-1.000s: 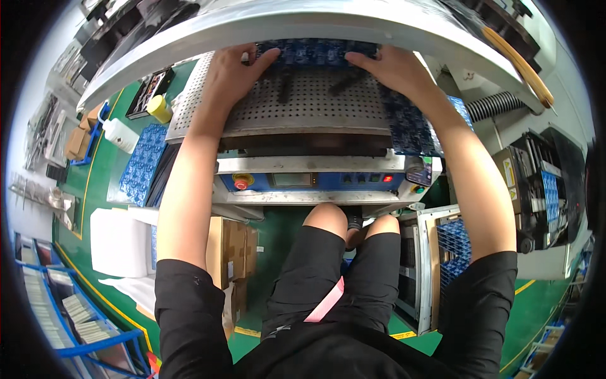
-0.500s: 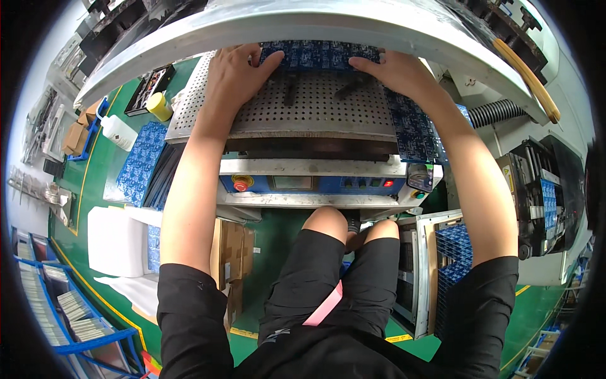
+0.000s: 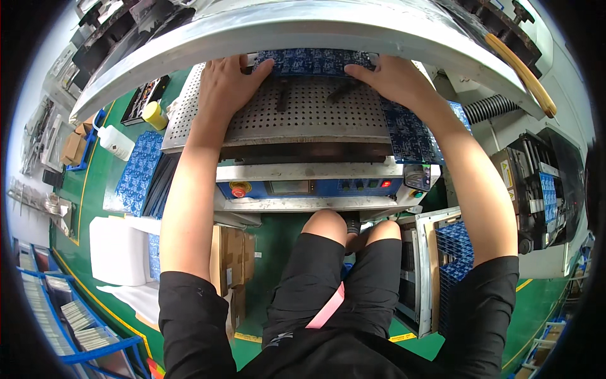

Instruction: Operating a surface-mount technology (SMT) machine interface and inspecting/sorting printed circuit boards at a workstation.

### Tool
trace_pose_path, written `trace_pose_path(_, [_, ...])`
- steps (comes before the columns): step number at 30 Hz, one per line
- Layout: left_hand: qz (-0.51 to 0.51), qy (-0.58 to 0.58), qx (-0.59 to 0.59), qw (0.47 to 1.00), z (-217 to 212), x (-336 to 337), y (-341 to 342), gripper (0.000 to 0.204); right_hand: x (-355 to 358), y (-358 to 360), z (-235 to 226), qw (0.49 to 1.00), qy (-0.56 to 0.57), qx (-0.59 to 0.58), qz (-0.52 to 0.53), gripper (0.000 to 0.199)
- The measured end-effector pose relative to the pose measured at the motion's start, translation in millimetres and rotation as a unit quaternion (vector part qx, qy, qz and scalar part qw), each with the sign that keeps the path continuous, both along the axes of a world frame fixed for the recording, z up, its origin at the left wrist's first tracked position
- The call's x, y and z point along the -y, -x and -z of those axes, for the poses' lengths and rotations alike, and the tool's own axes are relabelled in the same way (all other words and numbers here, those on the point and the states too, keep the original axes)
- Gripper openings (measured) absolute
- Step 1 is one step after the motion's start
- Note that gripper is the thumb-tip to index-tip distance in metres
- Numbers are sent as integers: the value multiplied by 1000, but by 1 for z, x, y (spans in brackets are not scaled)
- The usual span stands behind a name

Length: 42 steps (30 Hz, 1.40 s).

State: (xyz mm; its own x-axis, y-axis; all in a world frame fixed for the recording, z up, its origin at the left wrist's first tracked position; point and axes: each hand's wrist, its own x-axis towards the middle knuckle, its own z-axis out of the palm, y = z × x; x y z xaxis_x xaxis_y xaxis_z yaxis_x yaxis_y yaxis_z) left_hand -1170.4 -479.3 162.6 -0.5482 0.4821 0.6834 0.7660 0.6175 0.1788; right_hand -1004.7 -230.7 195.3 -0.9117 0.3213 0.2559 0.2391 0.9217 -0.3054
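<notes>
A blue printed circuit board panel (image 3: 309, 62) lies at the far part of a perforated metal bed (image 3: 309, 123), its far edge partly hidden under the machine's pale front frame (image 3: 303, 28). My left hand (image 3: 228, 87) grips the panel's left end, thumb over its near corner. At the right end, my right hand (image 3: 399, 83) grips it likewise, thumb on top. Fingers of both hands are partly covered by the frame. Two dark bars, a left one (image 3: 282, 95) and a right one (image 3: 343, 91), rest on the bed just nearer than the panel.
More blue boards (image 3: 410, 136) sit right of the bed, beside a phone (image 3: 417, 177). A blue control panel (image 3: 366, 186) with a red stop button (image 3: 238, 190) runs below. Left are blue panels (image 3: 140, 170), a white bottle (image 3: 117, 143) and a yellow-lidded jar (image 3: 153, 115). A board rack (image 3: 435, 271) stands lower right.
The circuit board and both hands appear slightly further left and nearer on the bed. The whole view has shifted a little too. Both hands keep their hold.
</notes>
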Motion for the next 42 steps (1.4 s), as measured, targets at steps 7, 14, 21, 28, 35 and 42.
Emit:
trace_pose_path(7, [24, -1, 19, 1000, -3, -2, -4, 46, -8, 6, 3, 995, -78, -57, -6, 76])
trace_pose_path(14, [51, -17, 34, 998, -11, -2, -9, 40, 2, 8, -17, 999, -36, 40, 8, 80])
trace_pose_path(21, [101, -75, 61, 990, -2, 28, -70, 20, 4, -65, 9, 986, -59, -126, 88, 75])
trace_pose_path(28, [175, -109, 402, 892, 85, 142, -238, 6, -27, -250, 40, 884, 296, -318, 173, 39])
trace_pose_path(35, [344, 112, 429, 828, 94, 62, -287, 15, -18, -230, 66, 690, 639, -329, 84, 32])
trace_pose_path(42, [332, 104, 423, 836, 84, 50, -286, 14, -2, -263, 68, 664, 647, -368, 67, 29])
